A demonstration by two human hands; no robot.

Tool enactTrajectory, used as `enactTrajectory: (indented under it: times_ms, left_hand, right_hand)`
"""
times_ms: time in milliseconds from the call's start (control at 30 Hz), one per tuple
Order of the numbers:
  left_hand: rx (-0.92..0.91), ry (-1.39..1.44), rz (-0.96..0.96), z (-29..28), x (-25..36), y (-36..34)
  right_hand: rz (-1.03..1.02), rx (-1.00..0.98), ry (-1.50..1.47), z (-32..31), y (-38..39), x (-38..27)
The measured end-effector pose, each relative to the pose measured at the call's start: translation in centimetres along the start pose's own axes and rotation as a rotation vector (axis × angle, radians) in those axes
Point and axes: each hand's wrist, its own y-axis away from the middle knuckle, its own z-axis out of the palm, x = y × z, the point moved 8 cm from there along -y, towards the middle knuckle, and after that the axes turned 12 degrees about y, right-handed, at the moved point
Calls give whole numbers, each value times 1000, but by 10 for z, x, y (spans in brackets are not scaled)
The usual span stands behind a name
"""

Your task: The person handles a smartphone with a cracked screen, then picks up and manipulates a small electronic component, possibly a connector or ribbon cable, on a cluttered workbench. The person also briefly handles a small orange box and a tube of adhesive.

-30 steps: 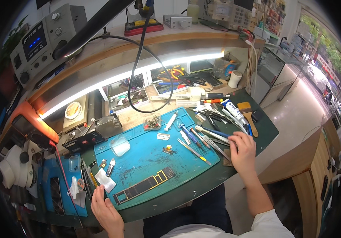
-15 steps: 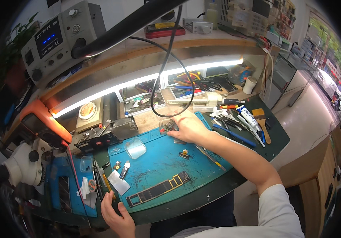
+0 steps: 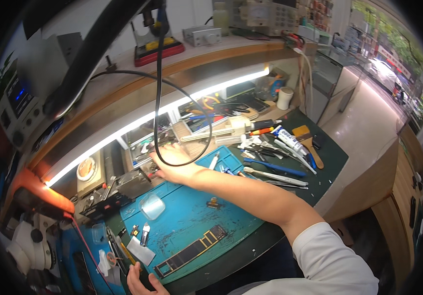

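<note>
Head view: right hand (image 3: 169, 160) moved further left, reaching parts tray (image 3: 145, 145).

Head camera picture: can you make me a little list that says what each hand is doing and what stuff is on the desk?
place: cluttered repair bench under a light strip
right hand: stretched across the blue mat to its far edge, fingers by a small parts tray; whether it grips anything cannot be told
left hand: at the near edge, beside a long dark strip part
on the mat: clear square piece
right side: tools, tubes and a brush
far left: microscope
hanging: black cable
</note>
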Motion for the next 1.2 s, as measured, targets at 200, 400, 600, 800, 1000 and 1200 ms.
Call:
enactTrajectory:
  times_ms: [200,400,600,800,1000,1200]
  left_hand:
    - [23,-3,42,-2,-3,4]
    - [65,-8,75,-3,1,7]
    - [45,-57,110,-2,2,7]
    - [63,-17,63,-1,0,9]
    - [60,-39,63,-1,-1,9]
    - [71,-53,51,1,5,10]
  right_hand:
    - [-83,53,40,-86,65,24]
    - [273,7,217,-166,175,144]
    - [417,-263,278,-147,196,179]
    - [470,-177,267,-132,162,183]
    - [317,-173,303,-91,120,172]
    - [84,1,512,-95,117,159]
